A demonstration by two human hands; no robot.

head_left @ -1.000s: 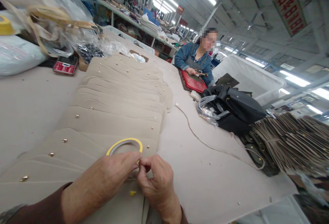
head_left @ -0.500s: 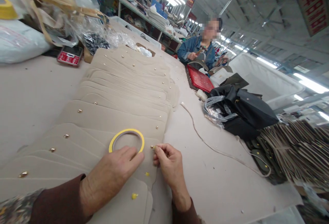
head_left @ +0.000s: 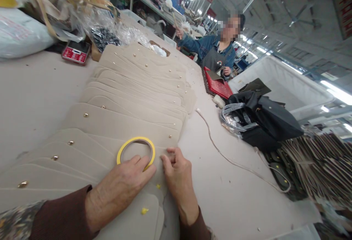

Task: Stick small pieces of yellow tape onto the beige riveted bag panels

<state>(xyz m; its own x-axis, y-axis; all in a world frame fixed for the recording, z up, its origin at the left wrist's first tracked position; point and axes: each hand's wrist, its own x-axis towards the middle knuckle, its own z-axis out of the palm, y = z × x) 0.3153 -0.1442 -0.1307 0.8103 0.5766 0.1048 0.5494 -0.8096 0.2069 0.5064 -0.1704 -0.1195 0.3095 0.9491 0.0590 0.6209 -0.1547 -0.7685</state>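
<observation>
- Taping looks partly done: two yellow bits (head_left: 144, 211) sit on beige panels (head_left: 129, 123) on the near side of the tape roll (head_left: 139, 138)
- Gold studs (head_left: 86, 115) left of the roll and beyond it show bare, so most of the fanned panels seem left to do, if those studs are meant to be covered
- The roll lies over the panels, the left hand (head_left: 122, 181) closed on its near rim, fingertips inside the ring
- Just right of the roll, the right hand (head_left: 177, 170) is half curled, thumb close to forefinger; whether it pinches anything, I cannot tell
- Right of the roll, well apart: a pale cord (head_left: 220, 151), then a black bag (head_left: 275, 117)
- Far beyond the roll, a co-worker (head_left: 217, 51) raises a tool (head_left: 174, 19); nothing seems to block the hands
</observation>
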